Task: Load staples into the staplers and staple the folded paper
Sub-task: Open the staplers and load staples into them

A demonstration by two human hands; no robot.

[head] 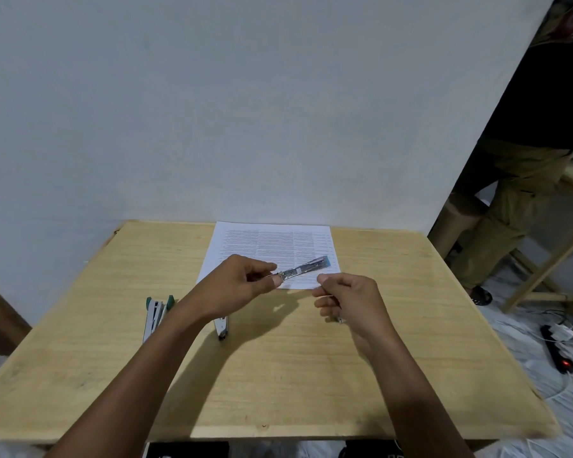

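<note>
A printed sheet of paper lies flat at the far middle of the wooden table. Just above its near edge my left hand pinches one end of a slim silver stapler with a blue tip, which points right and away. My right hand hovers close beside it with curled fingers; a small metal piece, seemingly a staple strip, sticks out below the hand. A green and white stapler lies open on the left. Another white stapler lies partly hidden under my left wrist.
A white wall stands right behind the table. A person in a dark top stands at the far right by a wooden frame. A black power strip and cables lie on the floor to the right.
</note>
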